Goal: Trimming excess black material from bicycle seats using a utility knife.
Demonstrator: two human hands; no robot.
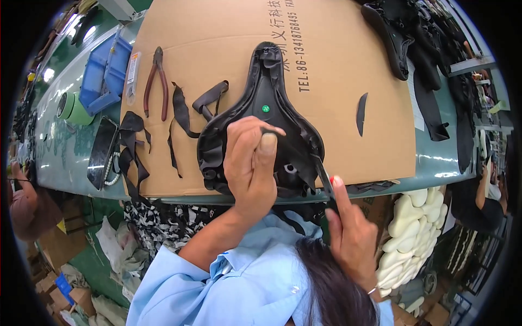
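One black saddle [270, 87], underside up on one cardboard sheet [217, 32]; long axis 12–6, nose at 12. Left hand [250, 163] fisted over its rear half, closed on loose black cover [296, 149]. Right hand [352, 233] wrapped round one knife [325, 179]; saddle at its 10–11. One pliers [157, 62], left hand's 10–11.

A light blue shirt [239, 296] with loose sleeves [163, 282] is worn. Around the right wrist [365, 278], a thin pale band [372, 290] is seen. Long hair [334, 282] is also visible.
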